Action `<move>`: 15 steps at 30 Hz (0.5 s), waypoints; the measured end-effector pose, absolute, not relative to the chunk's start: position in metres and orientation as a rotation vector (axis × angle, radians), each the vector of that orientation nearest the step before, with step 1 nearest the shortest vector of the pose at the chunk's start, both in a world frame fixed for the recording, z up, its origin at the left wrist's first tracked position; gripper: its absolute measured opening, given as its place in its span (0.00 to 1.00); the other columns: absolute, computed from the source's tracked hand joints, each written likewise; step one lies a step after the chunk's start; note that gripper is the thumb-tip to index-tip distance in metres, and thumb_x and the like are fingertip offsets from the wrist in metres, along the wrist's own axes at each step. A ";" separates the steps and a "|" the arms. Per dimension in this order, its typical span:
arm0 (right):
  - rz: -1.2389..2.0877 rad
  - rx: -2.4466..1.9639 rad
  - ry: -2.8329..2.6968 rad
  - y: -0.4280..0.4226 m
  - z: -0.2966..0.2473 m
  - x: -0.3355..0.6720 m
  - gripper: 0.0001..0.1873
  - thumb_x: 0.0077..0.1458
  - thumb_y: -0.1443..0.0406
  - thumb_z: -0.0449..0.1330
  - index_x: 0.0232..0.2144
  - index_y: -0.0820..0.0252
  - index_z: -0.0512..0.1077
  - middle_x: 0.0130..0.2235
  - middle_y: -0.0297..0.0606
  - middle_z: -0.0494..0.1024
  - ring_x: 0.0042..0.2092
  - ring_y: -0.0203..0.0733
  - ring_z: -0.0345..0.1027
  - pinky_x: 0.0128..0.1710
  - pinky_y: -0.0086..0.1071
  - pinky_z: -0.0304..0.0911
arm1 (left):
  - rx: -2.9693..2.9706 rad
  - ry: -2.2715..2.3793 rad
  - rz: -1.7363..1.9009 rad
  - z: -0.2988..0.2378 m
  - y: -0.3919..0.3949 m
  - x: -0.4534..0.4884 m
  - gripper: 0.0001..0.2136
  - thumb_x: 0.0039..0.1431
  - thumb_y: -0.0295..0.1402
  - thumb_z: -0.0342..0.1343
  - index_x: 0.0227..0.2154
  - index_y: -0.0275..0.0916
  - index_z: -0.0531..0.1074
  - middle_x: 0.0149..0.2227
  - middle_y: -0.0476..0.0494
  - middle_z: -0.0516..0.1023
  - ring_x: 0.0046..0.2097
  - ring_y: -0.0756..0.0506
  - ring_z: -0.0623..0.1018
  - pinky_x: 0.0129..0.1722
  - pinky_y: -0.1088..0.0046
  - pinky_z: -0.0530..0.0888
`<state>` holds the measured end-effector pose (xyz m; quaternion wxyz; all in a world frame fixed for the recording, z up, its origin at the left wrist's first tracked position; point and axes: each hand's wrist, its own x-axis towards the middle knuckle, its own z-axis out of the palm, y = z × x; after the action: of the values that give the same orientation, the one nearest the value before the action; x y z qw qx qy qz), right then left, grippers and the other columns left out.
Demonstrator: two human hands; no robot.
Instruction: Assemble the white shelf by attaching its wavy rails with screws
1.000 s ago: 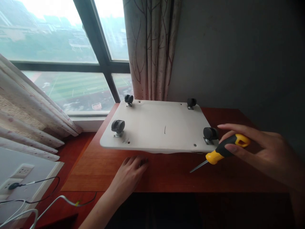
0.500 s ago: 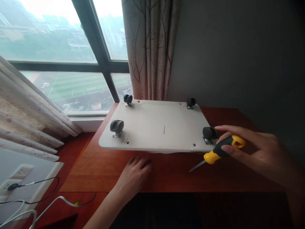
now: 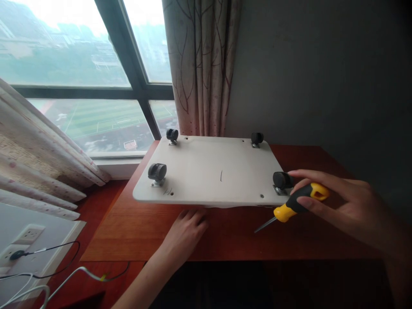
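My right hand (image 3: 341,201) is closed round a yellow and black screwdriver (image 3: 294,204), its metal shank pointing down and left above the table. The index fingertip of that hand reaches the near right caster (image 3: 282,180), and appears to touch it. A white board (image 3: 206,167) with rounded corners lies on the table, its black casters facing up near the corners. Another caster (image 3: 157,172) stands at the near left. My left hand (image 3: 189,225) rests at the board's front edge with curled fingers, whose tips are hidden there.
Under the board is a reddish-brown wooden table (image 3: 122,240). A window (image 3: 96,116) and patterned curtains (image 3: 202,64) stand behind and to the left. Cables (image 3: 67,274) and a wall socket (image 3: 30,234) are at the lower left. A grey wall (image 3: 309,77) rises behind the table.
My left hand has shifted slightly right and toward the board, its fingertips now at the front edge. My right hand and the screwdriver have hardly moved.
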<state>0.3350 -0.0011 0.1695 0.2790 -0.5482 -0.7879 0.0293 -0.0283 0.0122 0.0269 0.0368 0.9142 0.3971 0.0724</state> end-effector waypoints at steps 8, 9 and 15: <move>0.177 -1.490 -1.897 -0.007 0.169 0.330 0.16 0.59 0.50 0.62 0.50 0.31 0.74 0.41 0.26 0.84 0.39 0.48 0.79 0.40 0.39 0.75 | 2.443 1.066 0.647 0.033 0.011 -0.011 0.04 0.65 0.24 0.57 0.38 0.39 0.75 0.36 0.45 0.81 0.38 0.44 0.79 0.38 0.69 0.75; 0.202 -1.490 -1.841 -0.008 0.169 0.329 0.14 0.58 0.51 0.62 0.48 0.31 0.75 0.40 0.27 0.84 0.39 0.49 0.79 0.39 0.39 0.75 | 2.324 1.034 0.734 0.035 0.009 -0.008 0.04 0.65 0.25 0.57 0.38 0.39 0.75 0.36 0.46 0.81 0.38 0.45 0.79 0.38 0.71 0.75; 0.256 -1.468 -1.585 -0.007 0.170 0.312 0.10 0.58 0.51 0.61 0.43 0.32 0.76 0.39 0.31 0.83 0.43 0.56 0.79 0.46 0.48 0.75 | 1.874 0.915 0.937 0.047 0.002 0.007 0.06 0.63 0.27 0.60 0.42 0.39 0.79 0.38 0.44 0.81 0.38 0.48 0.80 0.38 0.76 0.76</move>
<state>0.3121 -0.0067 0.1697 0.4647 -0.5976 -0.6451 0.1043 0.0066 0.0022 0.0475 0.4148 0.7458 0.3643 0.3730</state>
